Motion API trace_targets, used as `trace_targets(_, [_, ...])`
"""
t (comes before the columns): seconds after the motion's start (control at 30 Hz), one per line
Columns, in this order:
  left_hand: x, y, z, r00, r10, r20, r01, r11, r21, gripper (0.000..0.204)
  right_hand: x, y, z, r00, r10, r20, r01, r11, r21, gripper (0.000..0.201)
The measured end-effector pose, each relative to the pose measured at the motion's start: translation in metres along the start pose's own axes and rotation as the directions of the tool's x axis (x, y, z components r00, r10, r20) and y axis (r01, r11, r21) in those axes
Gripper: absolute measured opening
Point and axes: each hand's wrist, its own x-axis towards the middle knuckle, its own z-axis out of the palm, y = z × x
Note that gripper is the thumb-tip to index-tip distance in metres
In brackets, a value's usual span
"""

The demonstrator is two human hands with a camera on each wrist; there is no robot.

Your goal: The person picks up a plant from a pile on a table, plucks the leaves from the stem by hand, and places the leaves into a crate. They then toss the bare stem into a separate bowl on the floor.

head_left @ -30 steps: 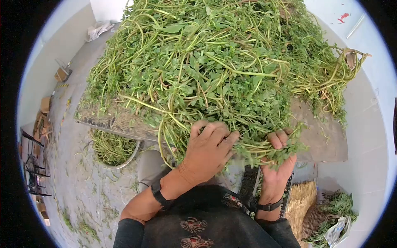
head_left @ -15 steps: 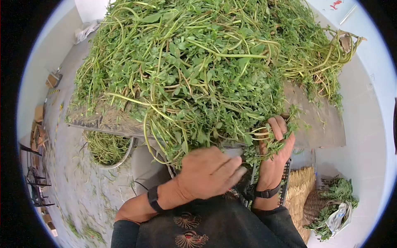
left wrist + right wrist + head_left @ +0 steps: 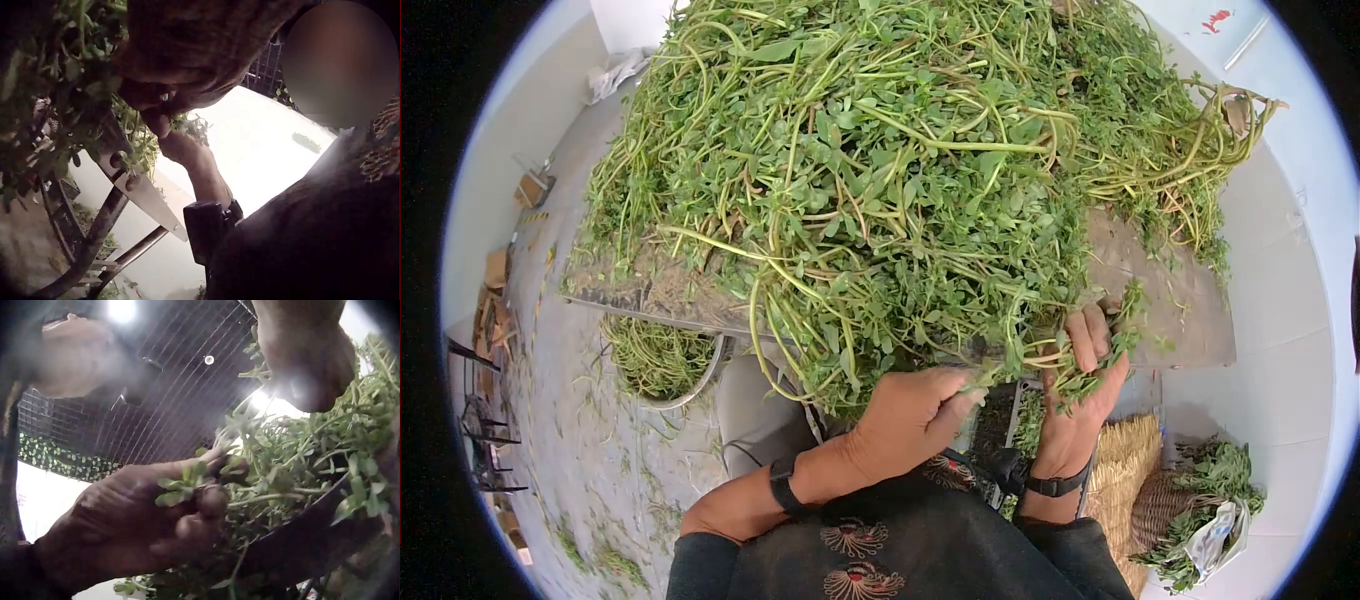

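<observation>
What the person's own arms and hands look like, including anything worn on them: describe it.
The left hand and right hand wear no gloves. Each wrist has a black band, left band and right band; the left wrist view shows a black boxy unit on the right one. Dark sleeves begin higher up.

Your left hand (image 3: 915, 415) blurs at the fingertips, so you can't tell whether it pinches the green wisp (image 3: 971, 388) there; the right wrist view's top edge cuts that hand off. Leafy green stems (image 3: 1048, 357) hide part of your right hand (image 3: 1096, 396). The pile (image 3: 900, 180) runs past your head view's top, covering most of the tabletop (image 3: 1145, 290), which partly hides the basin (image 3: 718, 362).
</observation>
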Motion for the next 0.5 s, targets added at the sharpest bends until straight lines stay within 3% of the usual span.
trace_targets(0.1, [-0.001,0.001,-0.002,0.996,-0.086,-0.012,0.085,0.995,-0.057,0.017,-0.005,0.003,-0.004,1.0,0.004,-0.012,-0.005,0.998,-0.058,0.021])
trace_targets(0.17, [0.002,0.002,0.001,0.979,-0.198,-0.055,0.174,0.942,-0.288,0.02,-0.007,0.008,-0.004,0.999,0.017,0.037,-0.013,0.994,-0.109,0.021])
trace_targets(0.2, [0.003,0.004,0.0,0.979,-0.198,-0.056,0.174,0.942,-0.289,0.02,-0.007,0.012,-0.005,0.999,0.018,0.037,-0.014,0.994,-0.11,0.021])
trace_targets(0.27, [0.004,0.008,-0.003,0.91,-0.39,0.141,0.403,0.754,-0.519,0.02,-0.008,0.017,-0.007,0.996,0.051,0.078,-0.043,0.995,-0.09,0.021])
trace_targets(0.33, [0.006,0.008,0.0,0.916,-0.379,0.136,0.375,0.683,-0.627,0.02,-0.011,0.02,-0.005,0.994,0.081,0.071,-0.074,0.993,-0.096,0.023])
trace_targets(0.37, [0.007,0.007,0.002,0.923,-0.364,0.127,0.337,0.604,-0.722,0.02,-0.014,0.023,0.0,0.993,0.06,-0.105,-0.077,0.982,-0.173,0.025])
trace_targets(0.4, [0.008,0.008,0.004,0.923,-0.367,0.119,0.334,0.606,-0.722,0.02,-0.016,0.025,0.003,0.962,0.025,-0.273,-0.095,0.964,-0.247,0.026])
trace_targets(0.43, [0.007,0.009,0.006,0.944,-0.325,0.064,0.277,0.669,-0.69,0.02,-0.02,0.016,-0.017,0.985,0.16,-0.065,-0.172,0.946,-0.275,0.03])
trace_targets(0.47, [0.006,0.008,0.007,0.96,-0.281,0.012,0.221,0.727,-0.651,0.02,-0.024,0.02,-0.014,0.983,0.174,-0.061,-0.184,0.944,-0.272,0.03])
trace_targets(0.5, [0.006,0.005,0.006,0.984,-0.167,-0.063,0.126,0.899,-0.42,0.017,-0.028,0.026,-0.009,0.984,0.072,-0.165,-0.144,0.866,-0.479,0.042])
